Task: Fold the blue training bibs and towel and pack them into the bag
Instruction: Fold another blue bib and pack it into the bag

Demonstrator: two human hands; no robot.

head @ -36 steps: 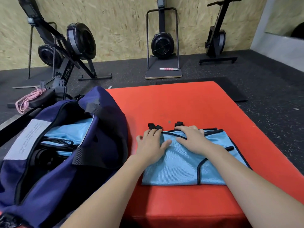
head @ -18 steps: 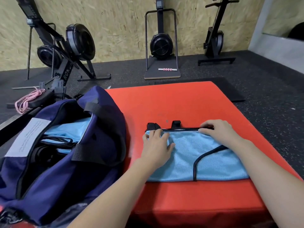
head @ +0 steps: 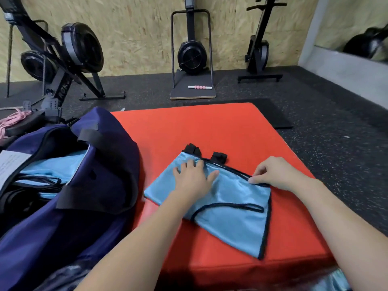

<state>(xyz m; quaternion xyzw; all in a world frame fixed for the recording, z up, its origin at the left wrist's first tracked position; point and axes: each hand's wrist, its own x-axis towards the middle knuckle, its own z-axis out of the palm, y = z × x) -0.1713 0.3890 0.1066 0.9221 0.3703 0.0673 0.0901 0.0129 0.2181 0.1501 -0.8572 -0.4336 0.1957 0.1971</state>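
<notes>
The bib (head: 222,198) has swung askew since a moment ago, left hand (head: 194,179) pressing flat, right hand (head: 275,175) pinching its hem, so another fold seems due

The navy bag (head: 63,206) runs off the left and bottom edges, and the print on its white label (head: 9,164) is too small to read. The left hand (head: 194,180) hides part of the blue bib (head: 231,206). A light blue cloth (head: 336,282) is cut off at the bottom edge.
</notes>
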